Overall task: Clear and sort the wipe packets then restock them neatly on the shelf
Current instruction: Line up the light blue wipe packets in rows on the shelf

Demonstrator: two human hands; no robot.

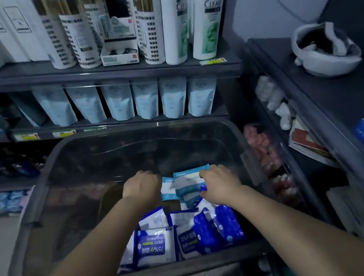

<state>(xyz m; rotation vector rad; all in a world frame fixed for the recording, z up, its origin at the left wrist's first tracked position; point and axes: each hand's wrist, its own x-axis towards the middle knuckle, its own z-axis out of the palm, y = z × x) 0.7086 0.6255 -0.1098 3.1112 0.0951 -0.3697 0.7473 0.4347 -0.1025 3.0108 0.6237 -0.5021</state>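
Both our hands reach down into a dark see-through plastic bin (47, 183) at the middle of the frame. Our left hand (141, 187) is knuckles up with its fingers curled downward. The fingertips are hidden behind the knuckles, so we cannot tell whether it holds anything; it sits just beside a small pale blue packet (167, 188). Our right hand (219, 184) curls its fingers over the right edge of a larger pale blue wipe packet (188, 179) and grips it; the thumb is out of sight.

Below the hands, dark blue wipe packets (155, 244) lie jumbled along the bin's near wall, some upside down and overlapping. In the dim light the print on the pale packets is too blurred to read. The shelf (94, 74) across the top carries white Clear bottles (206, 14), with pale blue pouches (118, 102) lined up underneath.
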